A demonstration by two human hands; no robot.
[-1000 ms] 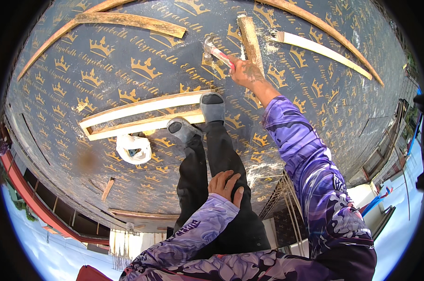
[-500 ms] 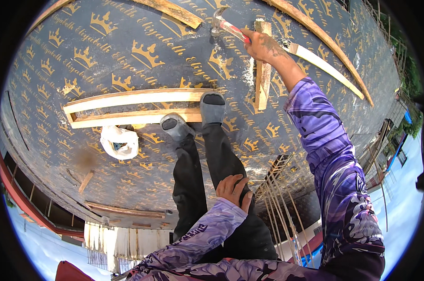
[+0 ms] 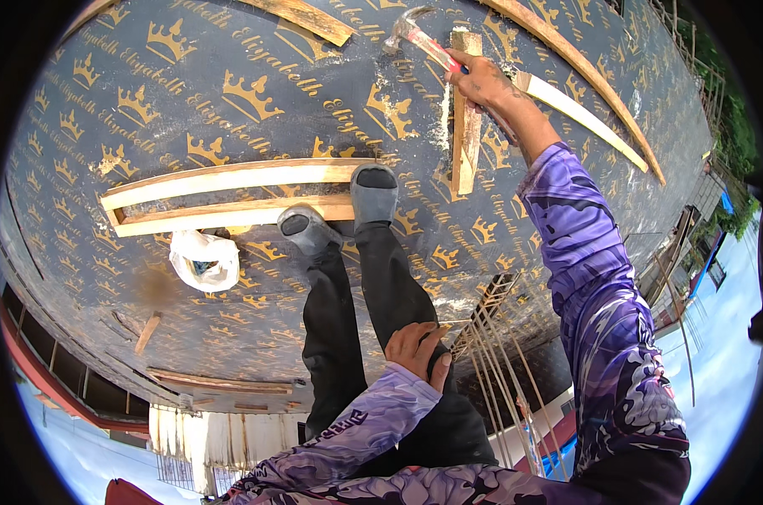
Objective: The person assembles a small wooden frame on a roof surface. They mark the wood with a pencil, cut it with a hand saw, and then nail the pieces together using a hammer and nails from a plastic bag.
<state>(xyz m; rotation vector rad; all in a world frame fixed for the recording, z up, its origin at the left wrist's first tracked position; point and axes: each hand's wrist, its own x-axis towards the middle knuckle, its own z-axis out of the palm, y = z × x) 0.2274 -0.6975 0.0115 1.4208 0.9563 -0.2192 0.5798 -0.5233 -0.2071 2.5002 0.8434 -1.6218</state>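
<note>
A claw hammer (image 3: 428,42) with a steel head and a red handle is gripped in my right hand (image 3: 482,82). My right arm is stretched far forward, and the hammer's head points to the left. Just under that hand a short wooden board (image 3: 466,147) lies on the dark panel floor; the hand covers part of it. My left hand (image 3: 415,348) rests on my right knee, fingers apart, holding nothing. A narrow wooden frame (image 3: 238,174) of two long strips lies in front of my feet, with my shoes touching its right end.
A white bag (image 3: 205,263) stands left of my feet. Wooden strips (image 3: 579,118) and a long curved plank (image 3: 592,71) lie at the far right. Another plank (image 3: 306,18) lies at the far edge. Thin upright rods (image 3: 504,383) rise from an opening right of my legs.
My right hand has turned, and the hammer has tilted with its head slightly to the right and up. My left hand stays on the knee. The view has shifted slightly.
</note>
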